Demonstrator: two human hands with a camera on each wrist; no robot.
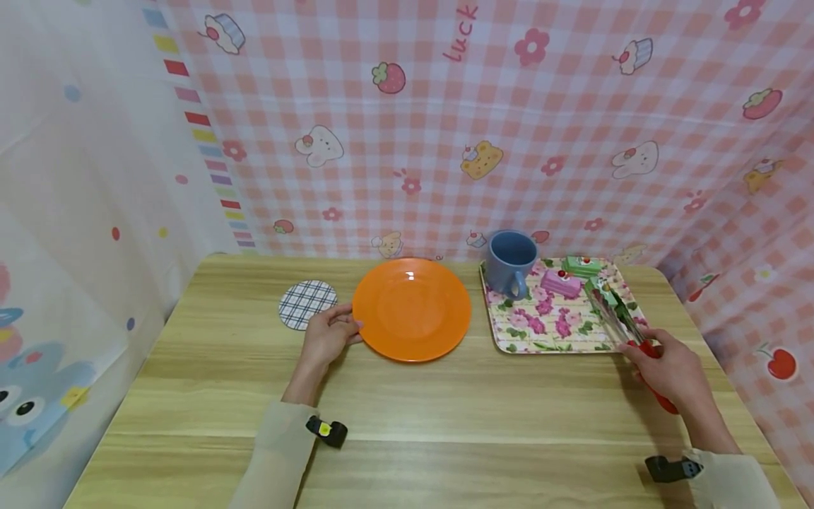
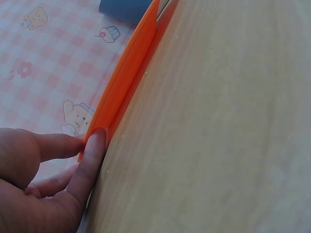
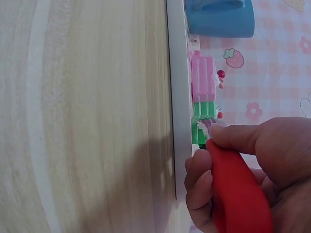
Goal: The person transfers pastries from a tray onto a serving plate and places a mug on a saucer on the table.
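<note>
My left hand (image 1: 327, 336) pinches the left rim of an orange plate (image 1: 410, 307) between thumb and fingers. In the left wrist view, the plate (image 2: 119, 82) shows edge-on, low over the wood. My right hand (image 1: 670, 364) grips the red handle of metal tongs (image 1: 665, 403), which reach over the floral tray (image 1: 521, 339). Their tips are at the nearer green cake slice (image 1: 595, 286); I cannot tell whether they squeeze it. A pink cake slice (image 1: 561, 283) and another green cake slice (image 1: 581, 266) lie beside it on the tray.
A blue mug (image 1: 509, 265) stands on the tray's back left part, its handle toward the front. Left of the plate lies a round checked coaster (image 1: 307, 304). Patterned cloth (image 1: 407, 141) hangs behind the wooden table (image 1: 445, 424) and along its sides.
</note>
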